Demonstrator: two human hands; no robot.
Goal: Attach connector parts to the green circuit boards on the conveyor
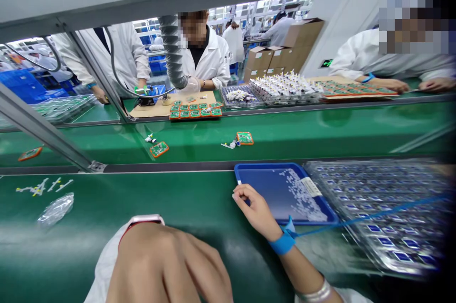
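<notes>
One blue tray [267,196] lies flat on the green table [124,198], just beside the right hand [254,210], whose fingertips are over its left rim. Small clear pieces [304,196], too many to count, fill its right part, beside one white label [311,187]. The tray's far edge runs nearly along the table's edge and its right side slants toward the near right; with a corner behind the hand, its long axis is hard to judge. The right hand's fingers curl toward the thumb; whether they pinch anything, I cannot tell. The left hand [171,260] is near the camera, knuckles up, fingertips hidden, so its grip cannot be told.

One clear tray [388,270] holding rows of blue-faced parts sits right of the blue one. At left lie one plastic bag [57,210] and several white sticks [41,188], some overlapping. Three circuit boards [158,149] rest on the strip [199,137] beyond.
</notes>
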